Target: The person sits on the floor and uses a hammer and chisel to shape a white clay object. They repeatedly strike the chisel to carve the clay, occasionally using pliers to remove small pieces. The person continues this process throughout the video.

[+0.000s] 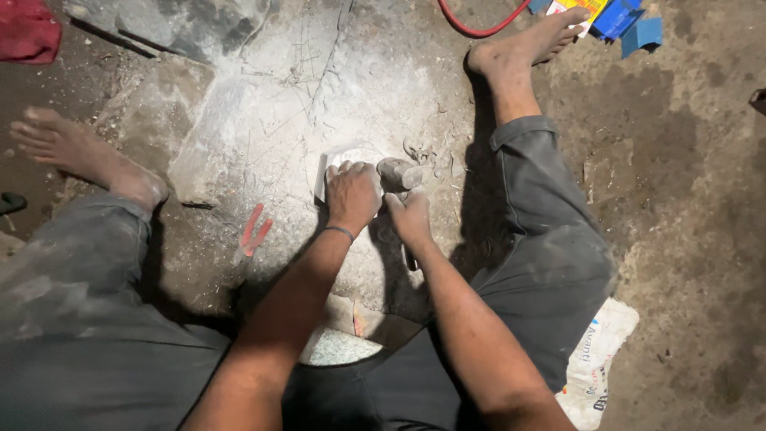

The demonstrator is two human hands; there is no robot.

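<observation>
- The person sits on the ground with legs spread, bare feet out to either side, grey dust-smeared trousers
- Between the legs lies a big flat stone slab (263,120), rough, cracked and coated in pale powder; its near edge runs under the forearms
- Near the middle of the slab sits a small white stone piece (339,156), flat with a rounded top edge, chalky and matte
- The left hand (352,194) lies palm down on that white piece, fingers curled over its near side and pressing it to the slab; a thin band circles the wrist
- The right hand (409,215) is just beside it, closed around the handle of a hammer (398,173) whose dusty, blunt cylindrical head lies just right of the white piece; I can't tell whether it touches
- A red pencil-like marker (254,229) lies on the slab's left part, near the left forearm
- A red hose (479,28) curves across the far edge of the floor
- Blue and yellow cartons (614,16) lie at the far right corner by the right foot
- A white printed sack (594,363) is tucked under the right thigh
- A red cloth (28,30) sits at the far left corner
</observation>
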